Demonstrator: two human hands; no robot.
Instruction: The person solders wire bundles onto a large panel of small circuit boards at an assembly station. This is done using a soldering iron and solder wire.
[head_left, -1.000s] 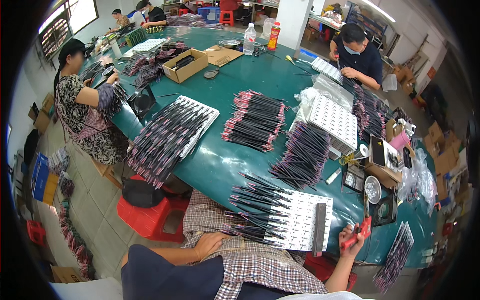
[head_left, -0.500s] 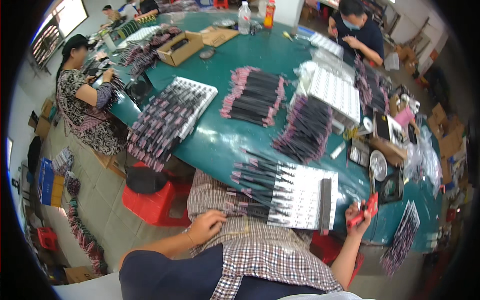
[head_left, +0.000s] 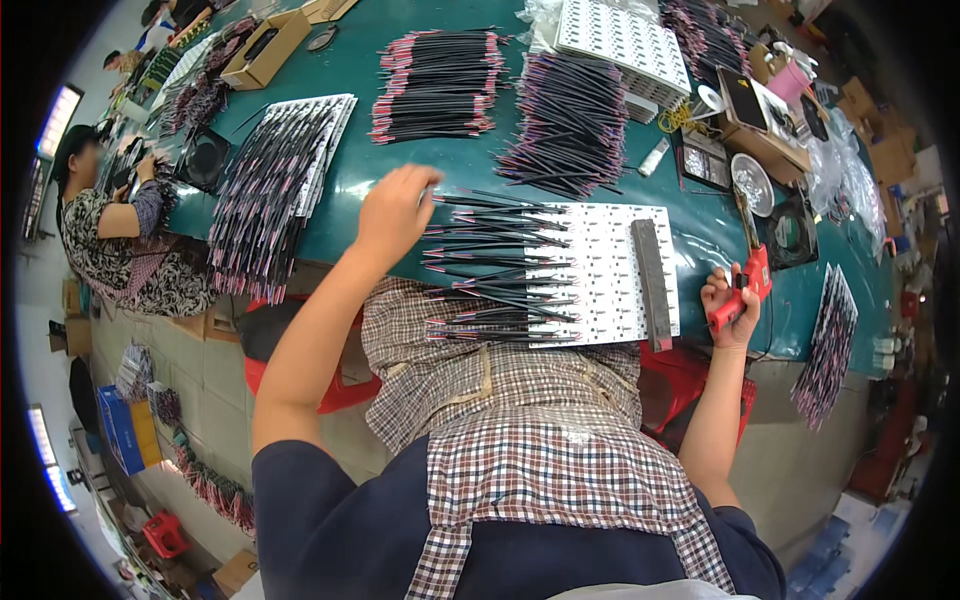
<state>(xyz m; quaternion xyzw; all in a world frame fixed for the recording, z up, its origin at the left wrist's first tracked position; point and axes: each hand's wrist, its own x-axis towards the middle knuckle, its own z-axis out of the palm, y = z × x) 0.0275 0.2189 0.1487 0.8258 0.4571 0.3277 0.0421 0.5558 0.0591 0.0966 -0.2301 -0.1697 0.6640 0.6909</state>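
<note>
My left hand (head_left: 393, 215) hovers over the table's near edge, fingers bent and thumb apart from them, by the loose ends of black wires (head_left: 480, 262). I make out nothing in it. These wires lie in rows across the left part of a white board (head_left: 600, 290) with small printed marks. A dark grey bar (head_left: 652, 285) lies along the board's right side. To the right, my right hand (head_left: 733, 308) is closed round the handle of a red soldering gun (head_left: 757, 272), whose metal tip points away from me.
Bundles of black wires with pinkish ends (head_left: 440, 88) and a second wire pile (head_left: 570, 125) lie beyond. A wire-covered board (head_left: 270, 190) rests to the left. A metal dish (head_left: 752, 185) and a black fan-like frame (head_left: 795, 235) stand near the gun. A co-worker (head_left: 120, 215) sits at far left.
My left hand has risen from my lap to the wires' free ends. My right hand still grips the soldering gun, now turned more upright. The view has shifted with my head.
</note>
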